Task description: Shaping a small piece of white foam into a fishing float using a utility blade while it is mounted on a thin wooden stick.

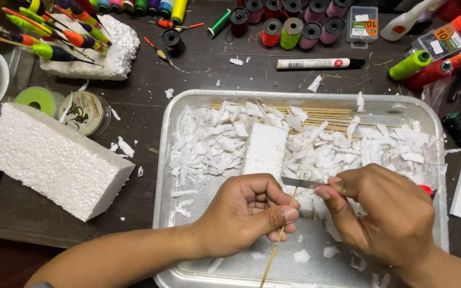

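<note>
Now the left hand is pinching a thin bamboo stick between the thumb and the curled fingers, so the fingers are closed on it. The stick is passing under the thumb tip and is running down and to the left, out from below the fingers toward the near rim of the metal tray. The right hand is gripping a flat metal blade; its thumb and first finger are closed on the blade's end, and the other fingers are folded into the palm. The blade is pointing left from the right fingertips and is meeting the stick just above the left thumb.

Beyond the fingertips of both hands, a small white foam block is lying among many white foam shavings in the tray. More bamboo sticks are lying behind these shavings. To the left of the left hand, outside the tray, a big foam block is resting on the dark table. Spools of thread are standing far behind the fingers.
</note>
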